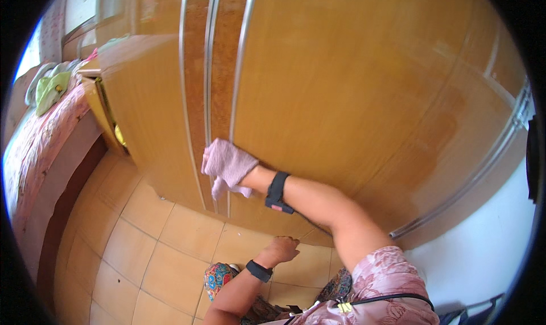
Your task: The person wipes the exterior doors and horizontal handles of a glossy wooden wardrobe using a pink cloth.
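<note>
A pink cloth (230,163) covers most of my right hand (226,165), which presses it against the metal-trimmed edge strips of a glossy wooden wardrobe door (320,90). The fingers under the cloth are mostly hidden. Lower down, my left hand (280,250) hangs in front of the wardrobe's base, over the floor, touching nothing that I can see. Its fingers look loosely curled, and I cannot tell exactly how far apart they are. Both wrists wear black straps.
On the left stands a bed with a pink patterned cover (42,141) and a green cloth (53,90) on it. A wooden cabinet (96,99) is beside it. Beige tiles (162,256) form the floor. A white surface (473,244) is at the right.
</note>
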Action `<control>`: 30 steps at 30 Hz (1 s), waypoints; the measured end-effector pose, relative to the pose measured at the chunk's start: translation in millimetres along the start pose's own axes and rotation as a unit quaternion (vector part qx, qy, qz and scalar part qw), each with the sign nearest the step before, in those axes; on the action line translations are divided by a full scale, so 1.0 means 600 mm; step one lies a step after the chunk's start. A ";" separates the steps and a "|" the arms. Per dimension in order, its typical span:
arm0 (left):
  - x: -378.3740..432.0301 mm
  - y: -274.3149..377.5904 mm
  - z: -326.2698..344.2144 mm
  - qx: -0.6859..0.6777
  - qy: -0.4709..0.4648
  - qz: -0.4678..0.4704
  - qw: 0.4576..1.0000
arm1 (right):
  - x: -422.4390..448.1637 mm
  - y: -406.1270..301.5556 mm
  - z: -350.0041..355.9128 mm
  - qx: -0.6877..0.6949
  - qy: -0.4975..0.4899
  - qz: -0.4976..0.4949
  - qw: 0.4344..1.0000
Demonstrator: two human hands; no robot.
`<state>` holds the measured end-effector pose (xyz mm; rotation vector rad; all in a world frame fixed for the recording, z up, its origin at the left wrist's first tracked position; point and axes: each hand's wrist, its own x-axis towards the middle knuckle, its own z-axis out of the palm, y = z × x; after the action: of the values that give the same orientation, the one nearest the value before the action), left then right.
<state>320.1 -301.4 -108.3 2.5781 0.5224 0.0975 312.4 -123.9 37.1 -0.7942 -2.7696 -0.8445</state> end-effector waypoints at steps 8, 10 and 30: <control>0.005 0.003 0.012 0.022 0.002 0.010 1.000 | -0.090 0.182 -0.498 -0.254 0.074 0.183 0.947; 0.010 0.015 0.022 0.046 -0.015 0.024 0.999 | -0.193 0.322 -0.538 -0.347 0.311 0.171 0.868; 0.038 0.010 0.037 0.084 -0.068 0.016 0.994 | -0.575 0.078 -0.230 -0.207 0.051 0.270 0.939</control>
<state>346.8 -307.9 -125.4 2.7334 0.4550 -0.1168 627.7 -321.2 79.4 -1.4400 -2.1202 -1.3005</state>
